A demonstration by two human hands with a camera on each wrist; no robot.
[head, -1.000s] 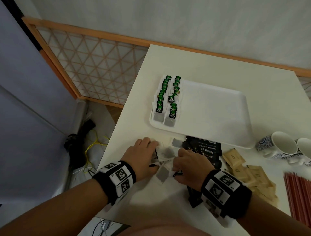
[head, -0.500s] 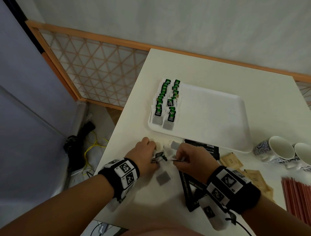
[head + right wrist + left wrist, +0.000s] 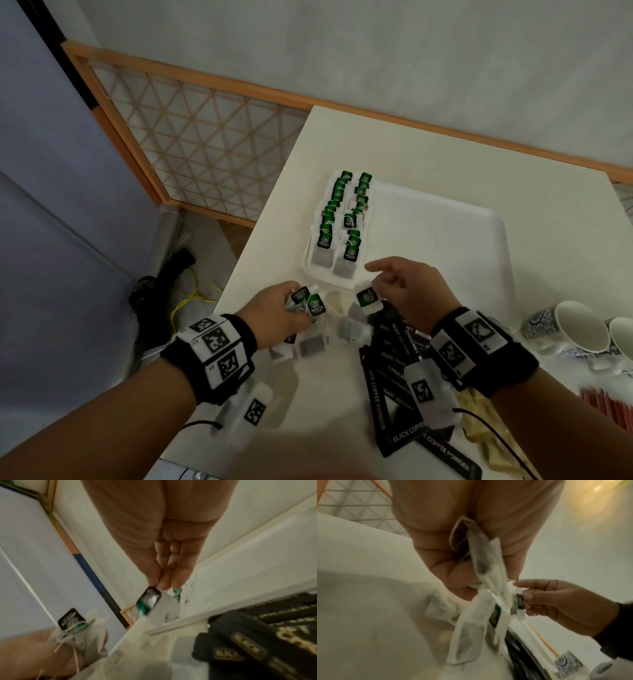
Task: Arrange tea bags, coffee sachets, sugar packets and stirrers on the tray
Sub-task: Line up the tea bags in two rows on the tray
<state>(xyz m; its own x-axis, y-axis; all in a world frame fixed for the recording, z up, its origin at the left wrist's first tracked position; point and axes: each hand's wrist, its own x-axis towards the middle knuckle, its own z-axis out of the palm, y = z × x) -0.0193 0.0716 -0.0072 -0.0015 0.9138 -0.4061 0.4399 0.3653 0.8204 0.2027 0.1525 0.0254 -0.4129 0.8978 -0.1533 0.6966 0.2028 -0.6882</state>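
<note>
Two of our right hand's fingertips (image 3: 164, 584) pinch one green-tagged white paper tea bag (image 3: 367, 298) just short of the white plastic tray (image 3: 445, 246), while our left hand (image 3: 274, 317) clutches a small bunch of such bags (image 3: 308, 305) beside it. Light, limp and string-tangled, we judge them best lifted by the stiff card tags.

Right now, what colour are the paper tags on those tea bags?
Green and black, with white lettering; clearest in the head view on the tea bags lined up on the tray.
</note>
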